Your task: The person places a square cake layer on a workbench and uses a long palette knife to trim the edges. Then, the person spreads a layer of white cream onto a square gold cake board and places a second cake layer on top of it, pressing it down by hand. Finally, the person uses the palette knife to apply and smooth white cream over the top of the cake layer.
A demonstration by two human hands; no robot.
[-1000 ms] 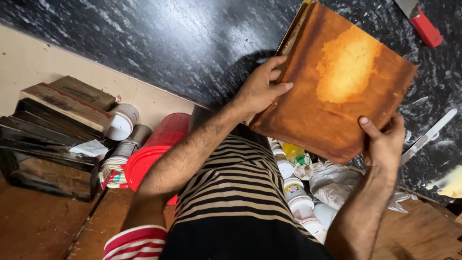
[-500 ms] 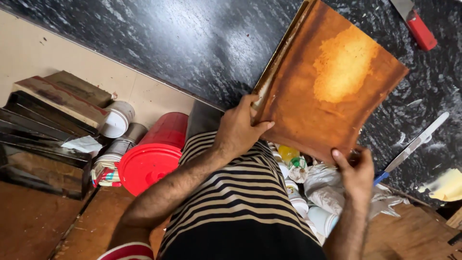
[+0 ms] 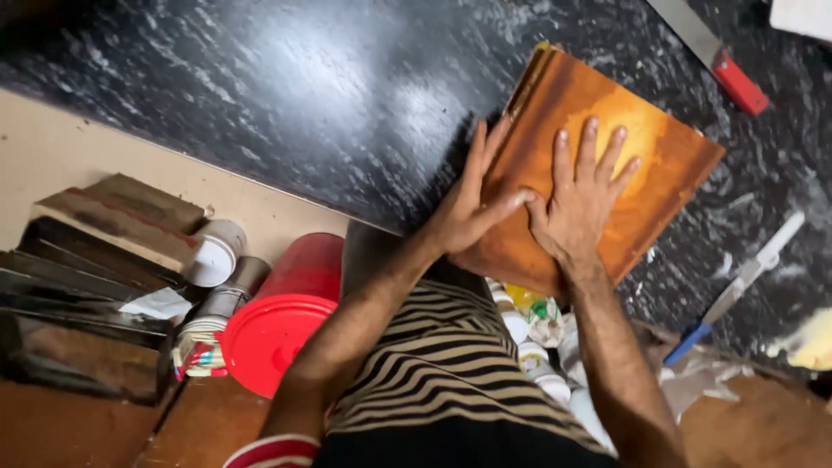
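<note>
Your right hand (image 3: 579,201) lies flat, fingers spread, pressing on the orange-brown board (image 3: 659,165); it grips nothing. Your left hand (image 3: 468,208), also open, rests against the board's edge at nine o'clock, thumb touching the right hand. The board lies on the black speckled bench (image 3: 286,95), its near corner overhanging the edge. At two o'clock lies a red-handled tool (image 3: 738,80); at four o'clock, a blue-handled blade (image 3: 737,290). Down at eight o'clock stands a red bucket (image 3: 282,321).
</note>
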